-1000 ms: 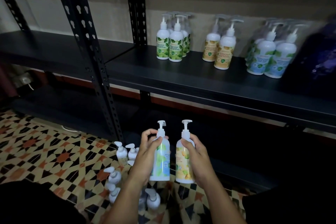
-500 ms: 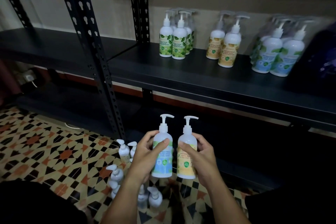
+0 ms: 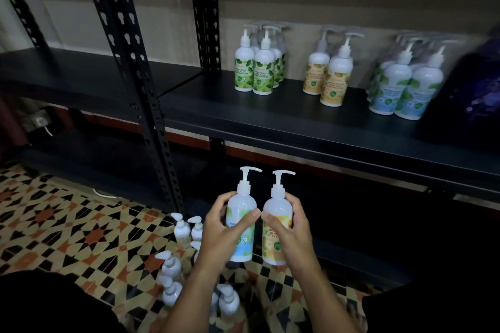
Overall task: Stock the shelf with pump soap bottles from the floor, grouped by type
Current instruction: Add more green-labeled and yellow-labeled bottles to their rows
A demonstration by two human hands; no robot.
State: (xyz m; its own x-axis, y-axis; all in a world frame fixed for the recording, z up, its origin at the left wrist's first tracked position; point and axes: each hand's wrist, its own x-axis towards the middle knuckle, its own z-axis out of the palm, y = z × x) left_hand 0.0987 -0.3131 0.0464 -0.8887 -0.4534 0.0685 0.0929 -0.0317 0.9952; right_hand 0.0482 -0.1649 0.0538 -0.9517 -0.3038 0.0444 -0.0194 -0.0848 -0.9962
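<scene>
My left hand (image 3: 220,235) grips a blue-and-green labelled pump bottle (image 3: 241,249) upright, below the shelf's front edge. Right beside it, my right hand (image 3: 290,235) grips a yellow labelled pump bottle (image 3: 273,247), also upright. The two bottles almost touch. On the black shelf (image 3: 284,121) stand three groups: green-label bottles (image 3: 259,70), yellow-label bottles (image 3: 331,76) and blue-label bottles (image 3: 403,89). Several more pump bottles (image 3: 173,267) stand on the patterned floor under my left arm.
A black perforated upright (image 3: 130,67) rises left of my hands. A dark purple object (image 3: 476,94) sits at the shelf's right end. A lower black shelf (image 3: 351,224) runs behind my hands. The tiled floor (image 3: 67,230) spreads out to the left.
Both hands have lifted the two bottles a little higher and turned them so the front labels face me. The view has shifted slightly.
</scene>
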